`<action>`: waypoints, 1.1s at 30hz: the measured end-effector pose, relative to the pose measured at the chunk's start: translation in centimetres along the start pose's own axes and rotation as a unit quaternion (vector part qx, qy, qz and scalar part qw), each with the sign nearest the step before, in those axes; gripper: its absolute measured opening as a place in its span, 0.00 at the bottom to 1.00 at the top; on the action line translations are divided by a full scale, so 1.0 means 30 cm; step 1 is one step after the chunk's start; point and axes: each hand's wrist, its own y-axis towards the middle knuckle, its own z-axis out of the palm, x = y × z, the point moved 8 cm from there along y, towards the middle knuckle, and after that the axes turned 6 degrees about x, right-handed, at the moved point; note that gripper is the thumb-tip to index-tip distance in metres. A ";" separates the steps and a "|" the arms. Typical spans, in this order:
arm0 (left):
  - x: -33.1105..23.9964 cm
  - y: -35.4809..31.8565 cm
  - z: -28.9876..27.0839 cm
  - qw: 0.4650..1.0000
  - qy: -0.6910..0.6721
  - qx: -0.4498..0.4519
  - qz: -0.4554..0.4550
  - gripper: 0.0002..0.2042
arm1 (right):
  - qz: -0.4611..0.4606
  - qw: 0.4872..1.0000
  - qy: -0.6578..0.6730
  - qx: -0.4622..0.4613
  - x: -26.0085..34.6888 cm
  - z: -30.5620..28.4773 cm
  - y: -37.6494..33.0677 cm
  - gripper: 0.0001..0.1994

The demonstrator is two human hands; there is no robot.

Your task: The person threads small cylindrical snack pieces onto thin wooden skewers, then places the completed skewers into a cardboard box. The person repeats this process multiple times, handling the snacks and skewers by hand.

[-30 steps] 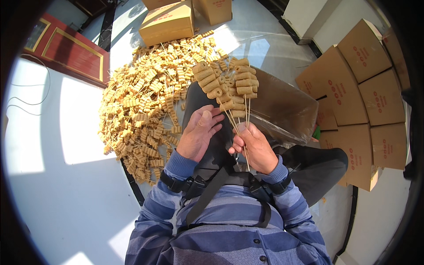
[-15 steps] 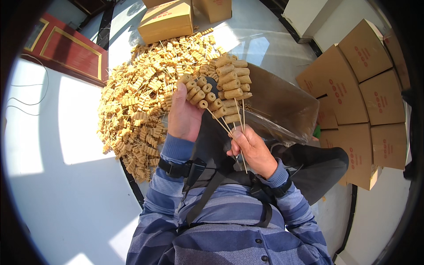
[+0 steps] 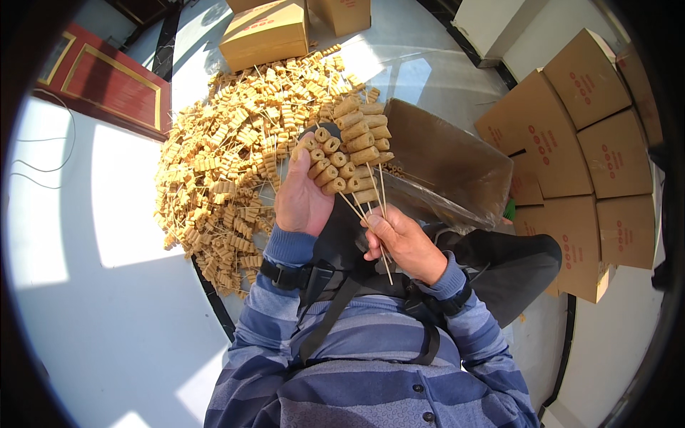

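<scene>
Several skewers of tan, tube-shaped food rolls (image 3: 364,133) are bunched between my hands, over my lap. My right hand (image 3: 403,240) pinches the thin wooden sticks (image 3: 362,210) near their lower ends. Cupped around the rolls on the left side of the bunch is my left hand (image 3: 305,192), its thumb pressed on the outermost ones and its other fingers hidden behind them. The rolls at the left show their hollow ends, while those at the right lie in stacked columns.
A big heap of the same skewers (image 3: 221,157) covers the floor ahead and left. An open carton lined with clear plastic (image 3: 457,160) stands beyond my right hand. Closed cardboard boxes (image 3: 542,135) are stacked at right; another box (image 3: 264,37) sits at the back.
My left hand has shifted slightly right and nearer, and the rolls in it have drawn closer to the other columns. The right hand still grips the sticks, a little lower.
</scene>
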 end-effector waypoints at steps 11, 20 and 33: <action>-0.013 -0.018 -0.048 0.999 0.017 -0.044 -0.020 0.22 | -0.025 0.997 0.044 -0.064 0.009 -0.034 0.009 0.15; 0.033 -0.046 -0.015 0.995 -0.049 -0.084 -0.002 0.23 | -0.030 0.992 -0.032 -0.122 0.033 -0.070 -0.004 0.18; 0.072 -0.071 0.005 0.996 -0.055 -0.073 -0.017 0.27 | -0.035 0.996 -0.048 -0.072 0.030 -0.016 -0.011 0.15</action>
